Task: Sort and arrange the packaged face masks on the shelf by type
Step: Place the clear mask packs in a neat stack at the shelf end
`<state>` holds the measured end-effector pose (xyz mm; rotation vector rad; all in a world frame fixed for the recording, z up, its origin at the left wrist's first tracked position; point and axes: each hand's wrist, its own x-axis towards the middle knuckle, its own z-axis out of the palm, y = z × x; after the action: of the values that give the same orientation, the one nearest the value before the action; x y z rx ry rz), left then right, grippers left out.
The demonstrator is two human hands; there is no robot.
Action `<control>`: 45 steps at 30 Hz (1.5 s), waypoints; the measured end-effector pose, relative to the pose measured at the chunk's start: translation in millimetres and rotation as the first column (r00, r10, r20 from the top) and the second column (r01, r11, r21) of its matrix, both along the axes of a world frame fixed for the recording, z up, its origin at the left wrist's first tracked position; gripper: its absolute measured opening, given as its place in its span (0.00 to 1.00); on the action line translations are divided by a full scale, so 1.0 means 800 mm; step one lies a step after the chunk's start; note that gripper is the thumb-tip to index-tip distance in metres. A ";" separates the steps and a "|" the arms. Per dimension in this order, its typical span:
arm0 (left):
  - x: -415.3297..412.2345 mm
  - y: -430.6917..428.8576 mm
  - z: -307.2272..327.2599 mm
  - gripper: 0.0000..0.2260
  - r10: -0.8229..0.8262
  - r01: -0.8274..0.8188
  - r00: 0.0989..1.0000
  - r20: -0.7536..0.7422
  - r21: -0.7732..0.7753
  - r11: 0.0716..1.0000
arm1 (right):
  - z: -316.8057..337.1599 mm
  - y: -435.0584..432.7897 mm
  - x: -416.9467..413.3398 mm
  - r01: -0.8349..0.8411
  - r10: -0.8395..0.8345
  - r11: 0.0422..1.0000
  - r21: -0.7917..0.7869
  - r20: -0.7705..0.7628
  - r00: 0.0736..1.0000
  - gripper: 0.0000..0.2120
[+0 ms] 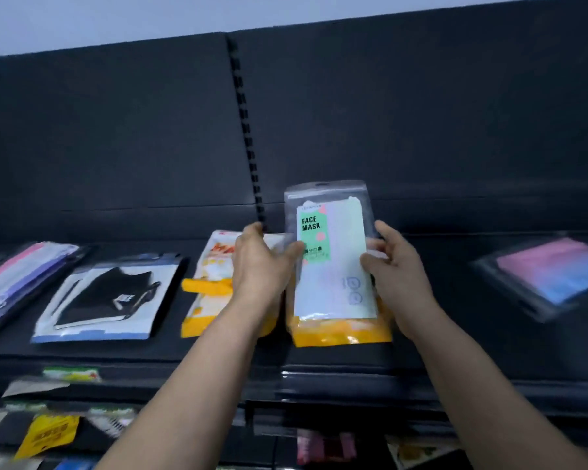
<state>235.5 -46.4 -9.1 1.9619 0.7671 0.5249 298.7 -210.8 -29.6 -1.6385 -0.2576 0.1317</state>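
A clear pack with a green "FACE MASK" label (331, 252) is held upright over the dark shelf (455, 351). My left hand (262, 262) grips its left edge and my right hand (398, 269) grips its right edge. Beneath it lies an orange-trimmed pack (340, 332). A second orange-trimmed pack (211, 283) lies to the left, partly hidden by my left hand and forearm. Further left are a pack with a black mask (109, 300) and a stack of pink and purple packs (17, 279). A pink-to-blue pack (554, 273) lies at the right.
A black back panel with a slotted upright (248, 137) rises behind the shelf. Lower shelves hold loose packs, among them a yellow one (48, 434) at the left and a pink one (323, 447) in the middle. Bare shelf shows between my right hand and the pink-to-blue pack.
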 end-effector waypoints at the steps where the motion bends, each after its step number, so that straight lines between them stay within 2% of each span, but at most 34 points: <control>1: 0.015 -0.019 0.004 0.36 -0.036 0.037 0.999 0.011 -0.040 0.999 | 0.001 -0.022 0.013 0.039 -0.039 0.999 0.038 -0.005 0.999 0.27; 3: 0.043 -0.057 0.008 0.30 -0.146 0.152 0.988 0.041 -0.255 0.955 | 0.004 -0.063 0.038 0.095 -0.095 0.993 0.072 -0.006 0.995 0.28; 5: 0.066 -0.096 0.010 0.17 -0.268 0.272 0.961 0.063 -0.372 0.888 | 0.007 -0.099 0.058 0.117 -0.117 0.991 0.070 -0.010 0.993 0.28; 8: 0.103 -0.152 -0.003 0.05 -0.305 0.333 0.943 0.133 -0.371 0.867 | -0.004 -0.161 0.091 0.153 -0.153 0.988 -0.029 0.019 0.988 0.23; 10: 0.125 -0.172 -0.015 0.04 -0.263 0.304 0.951 0.165 -0.327 0.895 | -0.021 -0.203 0.115 0.221 -0.193 0.931 -0.290 0.122 0.974 0.19; 11: 0.136 -0.181 -0.021 0.04 -0.242 0.288 0.954 0.175 -0.318 0.903 | -0.031 -0.225 0.126 0.248 -0.171 0.831 -0.499 0.195 0.966 0.19; 12: 0.143 -0.189 -0.024 0.04 -0.224 0.271 0.958 0.179 -0.314 0.910 | -0.041 -0.244 0.136 0.253 -0.104 0.674 -0.695 0.250 0.963 0.19; 13: 0.150 -0.194 -0.028 0.05 -0.206 0.254 0.962 0.178 -0.312 0.915 | -0.052 -0.259 0.145 0.225 -0.015 0.508 -0.831 0.253 0.967 0.21; 14: 0.156 -0.200 -0.029 0.05 -0.192 0.241 0.965 0.178 -0.313 0.919 | -0.062 -0.269 0.151 0.162 0.057 0.382 -0.910 0.198 0.979 0.23; 15: 0.159 -0.203 -0.029 0.05 -0.180 0.231 0.967 0.183 -0.317 0.920 | -0.069 -0.274 0.152 0.093 0.096 0.313 -0.945 0.129 0.987 0.25; 16: 0.164 -0.208 -0.030 0.05 -0.172 0.226 0.967 0.187 -0.322 0.920 | -0.077 -0.279 0.152 0.045 0.107 0.302 -0.952 0.081 0.991 0.26; 18: 0.169 -0.216 -0.032 0.05 -0.170 0.220 0.969 0.180 -0.312 0.924 | -0.083 -0.287 0.145 0.086 0.111 0.389 -0.917 0.140 0.984 0.23; 20: 0.172 -0.220 -0.039 0.05 -0.184 0.225 0.968 0.169 -0.273 0.935 | -0.079 -0.295 0.135 0.225 0.072 0.479 -0.849 0.293 0.953 0.14; 23: 0.169 -0.224 -0.050 0.05 -0.203 0.231 0.969 0.143 -0.213 0.949 | -0.077 -0.314 0.128 0.401 -0.071 0.525 -0.751 0.431 0.900 0.12; 24: 0.166 -0.225 -0.053 0.05 -0.206 0.232 0.969 0.139 -0.209 0.950 | -0.079 -0.320 0.129 0.430 -0.138 0.508 -0.747 0.422 0.896 0.15; 25: 0.162 -0.224 -0.056 0.05 -0.198 0.224 0.970 0.138 -0.208 0.952 | -0.081 -0.325 0.132 0.413 -0.197 0.478 -0.775 0.363 0.910 0.24; 27: 0.154 -0.221 -0.060 0.06 -0.172 0.198 0.975 0.140 -0.196 0.960 | -0.078 -0.334 0.139 0.276 -0.247 0.458 -0.845 0.177 0.953 0.43; 29: 0.144 -0.217 -0.063 0.06 -0.144 0.173 0.978 0.150 -0.196 0.965 | -0.066 -0.340 0.151 0.174 -0.285 0.500 -0.849 0.028 0.958 0.57; 30: 0.141 -0.215 -0.063 0.06 -0.131 0.161 0.979 0.156 -0.203 0.966 | -0.062 -0.342 0.158 0.149 -0.302 0.555 -0.818 -0.032 0.953 0.59; 31: 0.136 -0.213 -0.061 0.07 -0.116 0.150 0.980 0.162 -0.214 0.965 | -0.060 -0.340 0.164 0.137 -0.296 0.620 -0.772 -0.069 0.953 0.58; 32: 0.132 -0.210 -0.059 0.07 -0.099 0.138 0.980 0.173 -0.231 0.963 | -0.058 -0.335 0.170 0.143 -0.273 0.699 -0.700 -0.077 0.959 0.52; 34: 0.120 -0.206 -0.049 0.08 -0.062 0.117 0.975 0.212 -0.260 0.958 | -0.058 -0.313 0.173 0.213 -0.267 0.852 -0.478 -0.048 0.963 0.34; 37: 0.095 -0.192 -0.033 0.07 -0.002 0.077 0.967 0.256 -0.283 0.956 | -0.044 -0.270 0.163 0.273 -0.280 0.956 -0.104 -0.066 0.958 0.19; 39: 0.068 -0.169 -0.026 0.06 0.050 0.038 0.960 0.274 -0.306 0.951 | -0.026 -0.235 0.146 0.196 -0.191 0.980 0.042 -0.103 0.976 0.18; 40: 0.055 -0.155 -0.026 0.06 0.074 0.013 0.959 0.272 -0.305 0.952 | -0.019 -0.220 0.136 0.130 -0.124 0.990 0.053 -0.093 0.988 0.19; 43: -0.003 -0.101 -0.028 0.05 0.142 -0.076 0.957 0.251 -0.256 0.964 | -0.008 -0.154 0.089 -0.124 0.122 0.991 -0.042 -0.029 0.992 0.25; 45: -0.050 -0.065 -0.030 0.06 0.195 -0.148 0.957 0.213 -0.216 0.965 | -0.011 -0.107 0.055 -0.220 0.219 0.973 -0.077 -0.014 0.976 0.33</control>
<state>195.4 -98.4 -33.0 1.6241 0.8121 0.7400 342.3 -296.3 -38.0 -1.6842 -0.4340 0.3180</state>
